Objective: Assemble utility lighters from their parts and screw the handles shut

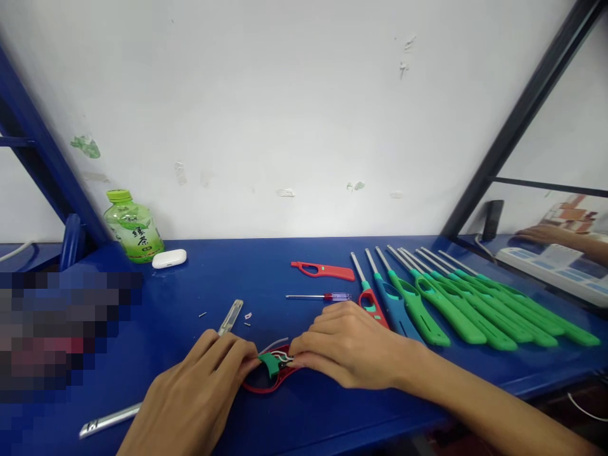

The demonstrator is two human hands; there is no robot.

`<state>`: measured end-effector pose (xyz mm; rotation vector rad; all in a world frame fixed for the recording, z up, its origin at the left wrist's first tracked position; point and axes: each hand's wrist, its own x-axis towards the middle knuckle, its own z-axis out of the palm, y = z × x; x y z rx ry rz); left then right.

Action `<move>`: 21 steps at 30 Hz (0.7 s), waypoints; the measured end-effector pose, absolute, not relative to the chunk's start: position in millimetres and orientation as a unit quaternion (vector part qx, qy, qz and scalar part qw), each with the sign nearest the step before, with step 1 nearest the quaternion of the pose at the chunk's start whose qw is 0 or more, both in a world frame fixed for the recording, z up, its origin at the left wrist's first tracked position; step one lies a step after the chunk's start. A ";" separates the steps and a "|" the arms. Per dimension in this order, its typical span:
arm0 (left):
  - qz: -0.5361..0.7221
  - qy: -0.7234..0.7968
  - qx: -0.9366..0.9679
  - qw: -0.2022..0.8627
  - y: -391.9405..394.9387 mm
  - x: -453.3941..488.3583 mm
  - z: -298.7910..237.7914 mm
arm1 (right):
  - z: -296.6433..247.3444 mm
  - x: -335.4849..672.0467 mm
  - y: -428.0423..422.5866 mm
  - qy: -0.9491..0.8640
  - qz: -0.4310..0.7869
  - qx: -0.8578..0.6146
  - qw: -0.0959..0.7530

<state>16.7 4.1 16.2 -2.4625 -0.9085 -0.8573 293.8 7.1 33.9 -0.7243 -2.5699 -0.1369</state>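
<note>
A red lighter housing (260, 390) lies opened at the front of the blue table, its loop facing me, with a green trigger (271, 365) and thin white wires (284, 356) inside. At the trigger's left side, my left hand (197, 386) is closed in a pinch on the housing. My right hand (351, 345) pinches the housing's other end beside the wires; its fingertips hide what exactly they press. From under my left hand a silver metal tube (110, 419) sticks out to the left. Just beyond that hand lies a flat silver-grey tool (232, 315).
A red half shell (332, 272) and a screwdriver (318, 297) lie behind my right hand. Several long lighters (456, 310) fan out right. Small screws (202, 314), a green tea bottle (135, 231) and a white case (170, 259) are left. Another person's hand (541, 234) shows far right.
</note>
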 end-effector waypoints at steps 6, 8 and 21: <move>-0.310 -0.329 -0.875 0.172 4.3 17.6 16.0 | 30.8 295.1 8.8 -0.931 -0.097 -0.254 0.242; -0.309 -0.329 -0.876 0.171 4.5 17.9 16.3 | 31.2 295.8 8.7 -0.931 -0.104 -0.256 0.238; -0.343 -0.291 -0.874 0.182 3.6 16.5 15.6 | 35.6 293.9 6.9 -0.922 -0.139 -0.253 0.258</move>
